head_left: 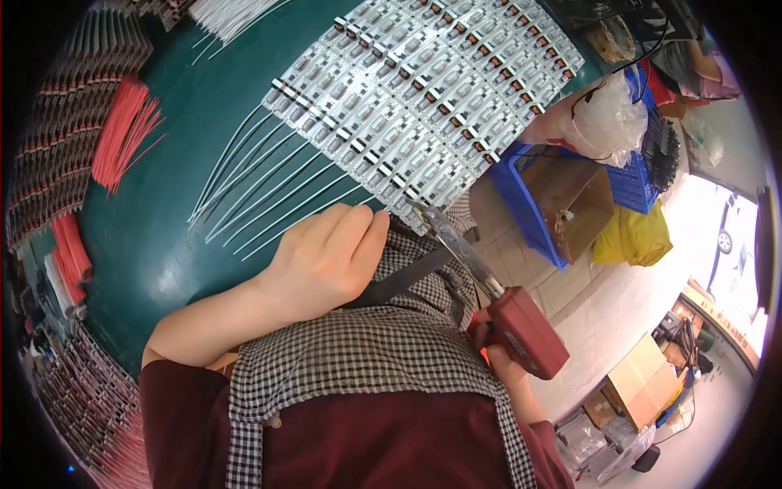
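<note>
A panel of small circuit boards (383, 90), set with rows of components, lies on the green table (155, 281). Several thin white wires (252, 191) run from its left edge over the tabletop. Near the panel's front corner is my left hand (330, 257), its fingers curled into a pinch; whatever sits between the fingertips is hidden, though wires pass close by. My right hand (507, 365) grips a dark red soldering gun (525, 332), mostly behind the tool's body. The gun's long metal barrel (464, 254) points up-left, with its tip at the panel's front corner.
A bundle of red wires (124, 134) and stacks of wired boards (61, 155) fill the left side. White wires (232, 20) lie at the back. Right of the table are a blue crate (521, 208) holding a carton, a yellow bag (634, 236) and cardboard boxes (639, 379).
</note>
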`<state>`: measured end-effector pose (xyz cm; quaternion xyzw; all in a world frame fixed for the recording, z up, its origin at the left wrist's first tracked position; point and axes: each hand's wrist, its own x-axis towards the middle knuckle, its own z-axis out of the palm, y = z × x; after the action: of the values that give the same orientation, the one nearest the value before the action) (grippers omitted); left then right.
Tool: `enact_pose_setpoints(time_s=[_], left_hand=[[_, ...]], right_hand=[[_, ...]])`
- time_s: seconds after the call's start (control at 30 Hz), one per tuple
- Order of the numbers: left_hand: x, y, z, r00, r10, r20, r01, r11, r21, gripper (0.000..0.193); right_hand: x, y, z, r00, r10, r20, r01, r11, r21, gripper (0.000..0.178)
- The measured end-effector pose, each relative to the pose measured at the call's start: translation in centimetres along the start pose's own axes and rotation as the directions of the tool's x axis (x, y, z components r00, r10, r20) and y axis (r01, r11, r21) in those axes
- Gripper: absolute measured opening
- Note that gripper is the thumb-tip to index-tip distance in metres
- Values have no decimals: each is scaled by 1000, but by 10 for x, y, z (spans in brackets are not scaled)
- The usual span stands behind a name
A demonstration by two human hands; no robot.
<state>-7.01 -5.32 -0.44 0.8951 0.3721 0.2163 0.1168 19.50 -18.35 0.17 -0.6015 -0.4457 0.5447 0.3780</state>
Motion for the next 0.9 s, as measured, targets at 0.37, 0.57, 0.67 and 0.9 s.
enact_pose_setpoints(time_s=[0.37, 0.57, 0.67, 0.9], left_hand=[[3, -3, 6, 993, 77, -93, -72, 996, 58, 20], [4, -4, 6, 992, 94, -84, -86, 992, 96, 16], [4, -3, 6, 993, 89, -79, -81, 991, 103, 14], [5, -2, 4, 995, 83, -63, -76, 992, 104, 14]], right_hand=[[-8, 27, -16, 976, -158, 147, 182, 969, -167, 72], [12, 9, -8, 900, -382, 210, 435, 813, -387, 72], [8, -2, 0, 940, -307, 145, 339, 813, -474, 62], [-5, 14, -10, 967, -230, 108, 249, 944, -217, 72]])
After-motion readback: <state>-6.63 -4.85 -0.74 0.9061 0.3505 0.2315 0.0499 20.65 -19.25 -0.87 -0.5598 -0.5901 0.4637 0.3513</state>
